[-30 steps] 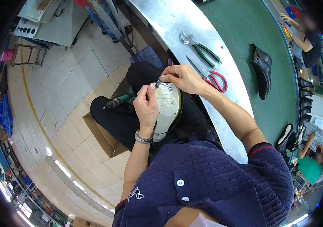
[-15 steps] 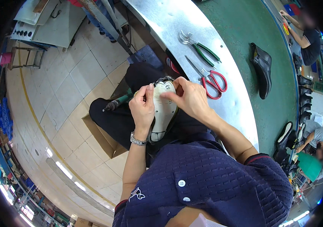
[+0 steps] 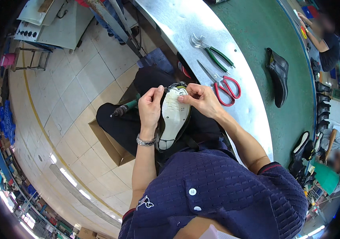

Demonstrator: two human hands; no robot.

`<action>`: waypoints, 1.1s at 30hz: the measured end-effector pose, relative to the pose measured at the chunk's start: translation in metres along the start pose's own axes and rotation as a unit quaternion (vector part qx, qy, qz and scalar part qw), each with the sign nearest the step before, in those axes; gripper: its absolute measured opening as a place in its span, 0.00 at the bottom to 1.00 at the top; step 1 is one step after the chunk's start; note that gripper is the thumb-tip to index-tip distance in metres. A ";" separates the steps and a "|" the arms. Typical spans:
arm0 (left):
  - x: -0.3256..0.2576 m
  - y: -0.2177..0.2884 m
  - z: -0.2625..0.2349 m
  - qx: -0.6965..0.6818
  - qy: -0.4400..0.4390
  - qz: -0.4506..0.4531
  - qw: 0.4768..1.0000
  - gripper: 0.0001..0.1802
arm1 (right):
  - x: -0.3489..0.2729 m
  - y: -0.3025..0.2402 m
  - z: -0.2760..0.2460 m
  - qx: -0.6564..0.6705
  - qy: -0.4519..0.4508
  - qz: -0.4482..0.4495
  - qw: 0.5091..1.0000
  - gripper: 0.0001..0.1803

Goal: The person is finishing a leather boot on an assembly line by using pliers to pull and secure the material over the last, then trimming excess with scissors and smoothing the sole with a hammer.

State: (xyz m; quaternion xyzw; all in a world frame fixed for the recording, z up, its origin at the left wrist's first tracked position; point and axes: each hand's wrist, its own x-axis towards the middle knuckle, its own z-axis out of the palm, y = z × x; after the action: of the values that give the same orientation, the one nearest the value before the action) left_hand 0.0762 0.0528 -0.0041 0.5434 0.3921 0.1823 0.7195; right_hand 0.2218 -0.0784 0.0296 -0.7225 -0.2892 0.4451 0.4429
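Note:
On my lap rests a shoe upper on its last point(image 3: 172, 119), its pale sole side facing up and its toe end away from me. Dark upper material is gathered round the toe edge. With curled fingers, my left hand point(image 3: 151, 108) grips the left side near the toe. My right hand point(image 3: 203, 101) pinches the edge at the toe's right, its thumb lying over the pale sole. To the left of the shoe, a green-bodied hand tool point(image 3: 128, 105) with a dark metal tip lies by my leg.
On the metal bench edge point(image 3: 253, 119) lie red-handled scissors point(image 3: 227, 89) and green-handled pincers point(image 3: 213, 53). A black shoe point(image 3: 277, 77) lies on the green conveyor surface point(image 3: 253, 28). An open cardboard box point(image 3: 110, 145) stands on the floor at left. Other people work at far right.
My right hand has drawn its fingers in closer to the toe edge, its thumb now bent down on the sole. The left hand keeps its hold. The whole view has shifted slightly.

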 end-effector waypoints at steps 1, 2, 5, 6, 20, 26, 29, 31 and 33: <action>-0.003 0.005 -0.002 0.000 -0.002 0.000 1.000 0.15 | -0.001 -0.008 -0.004 0.000 0.002 0.000 1.000 0.16; -0.007 0.013 -0.002 0.037 -0.029 0.022 0.999 0.13 | -0.002 -0.018 -0.010 -0.102 -0.009 0.007 0.995 0.14; -0.016 0.026 -0.009 0.118 -0.075 0.048 0.989 0.12 | 0.000 -0.038 -0.021 -0.259 0.034 -0.127 0.957 0.14; -0.019 0.026 -0.006 0.108 -0.058 0.073 0.990 0.12 | 0.004 -0.040 -0.023 -0.306 0.089 -0.263 0.911 0.18; -0.011 0.011 0.000 -0.055 -0.148 -0.094 0.983 0.21 | 0.085 -0.038 -0.025 -0.254 -0.247 -0.232 0.906 0.09; -0.006 0.005 0.001 0.008 -0.133 -0.056 0.989 0.21 | 0.080 -0.031 -0.020 -0.235 -0.172 -0.242 0.926 0.08; -0.003 0.000 0.002 0.055 -0.120 -0.043 0.990 0.22 | 0.084 -0.031 -0.020 -0.231 -0.176 -0.206 0.934 0.09; -0.002 -0.002 0.003 0.045 -0.114 -0.046 0.991 0.24 | 0.089 -0.029 -0.017 -0.211 -0.174 -0.174 0.946 0.11; -0.001 -0.002 0.002 0.067 -0.111 -0.042 0.991 0.25 | 0.091 -0.030 -0.017 -0.211 -0.181 -0.157 0.948 0.12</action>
State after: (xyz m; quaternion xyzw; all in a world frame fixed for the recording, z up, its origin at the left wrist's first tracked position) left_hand 0.0770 0.0498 -0.0053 0.5899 0.3438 0.0636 0.7278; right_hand 0.2761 0.0025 0.0245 -0.6525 -0.5613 0.4219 0.2850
